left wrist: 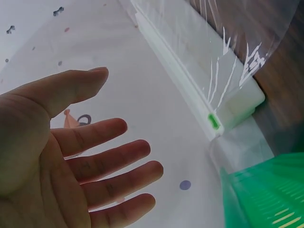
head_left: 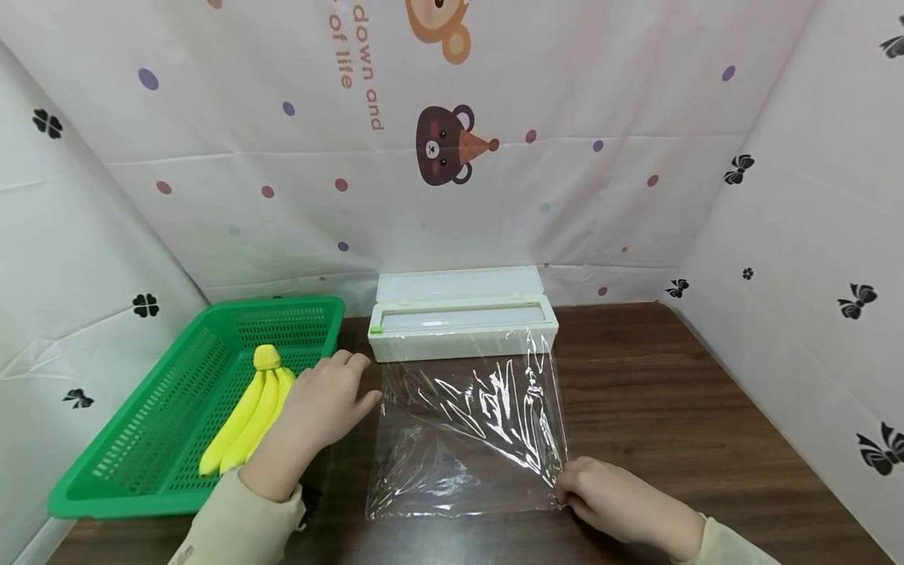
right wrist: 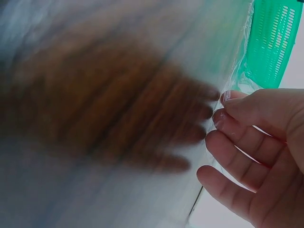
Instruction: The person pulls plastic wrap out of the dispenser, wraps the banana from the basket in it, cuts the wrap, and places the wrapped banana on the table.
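From the head view, here's the brown wooden tabletop [head_left: 636, 377], and at the middle of its far edge sits a white wrap box [head_left: 459, 346], lid [head_left: 459, 284] tipped back against the patterned curtain [head_left: 636, 224], likely parked there to leave length in front for the sheet; out of it runs clear film [head_left: 438, 447], creased and shining, spread toward the tabletop's near edge! The right hand [head_left: 610, 493] has the film's near right corner, a sensible spot, it seems, for drawing that side straight, while the near left corner lies loose and wrinkled. Over on the tabletop's left side, the green basket [head_left: 151, 416] cradles yellow bananas [head_left: 247, 416], apparently set aside so the middle is free for the film, and the left hand [head_left: 330, 399] hovers between basket and film. Across to the left wrist view: palm showing, fingers [left wrist: 114, 159] spread apart with a wide gap to the thumb, gripping nothing, the box's green tab [left wrist: 213, 121] beyond them. And the right wrist view, up close: thumb [right wrist: 266, 107] and forefinger pinch the film's very edge, tips close together, the other fingers loosely bent, a light hold that probably spares thin plastic; whether the dark hand shape [right wrist: 123, 99] beside them is shadow or reflection, I cannot tell
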A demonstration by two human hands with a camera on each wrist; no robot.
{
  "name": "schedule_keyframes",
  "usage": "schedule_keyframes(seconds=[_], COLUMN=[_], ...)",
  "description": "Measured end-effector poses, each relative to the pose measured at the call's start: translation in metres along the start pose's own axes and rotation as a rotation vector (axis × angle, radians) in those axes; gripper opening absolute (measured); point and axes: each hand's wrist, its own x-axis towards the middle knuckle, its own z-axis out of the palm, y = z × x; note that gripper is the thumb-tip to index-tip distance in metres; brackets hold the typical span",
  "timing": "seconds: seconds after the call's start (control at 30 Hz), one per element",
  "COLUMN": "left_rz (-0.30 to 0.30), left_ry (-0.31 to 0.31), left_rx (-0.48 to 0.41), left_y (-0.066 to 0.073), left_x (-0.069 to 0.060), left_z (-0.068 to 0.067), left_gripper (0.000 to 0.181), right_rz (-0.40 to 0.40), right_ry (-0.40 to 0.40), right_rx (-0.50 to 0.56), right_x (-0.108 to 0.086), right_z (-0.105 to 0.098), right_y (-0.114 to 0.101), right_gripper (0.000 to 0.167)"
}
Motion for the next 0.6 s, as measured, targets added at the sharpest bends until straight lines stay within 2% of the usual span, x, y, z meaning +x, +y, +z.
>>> schedule_keyframes(seconds=[0.37, 0.6], left_rz=[-0.012, -0.02], left_ry=[0.015, 0.003], left_rx=[0.025, 0.035], left_y=[-0.008, -0.012], left_x=[0.005, 0.01], left_z=[-0.008, -0.015], left_gripper=[0.043, 0.043], right_rz=[0.022, 0.039], right_ry=[-0.029, -0.045], right_rx=[0.023, 0.037], right_x=[0.001, 0.001], right_z=[0.0, -0.001], right_y=[0.0, -0.001], right_gripper=[0.02, 0.019])
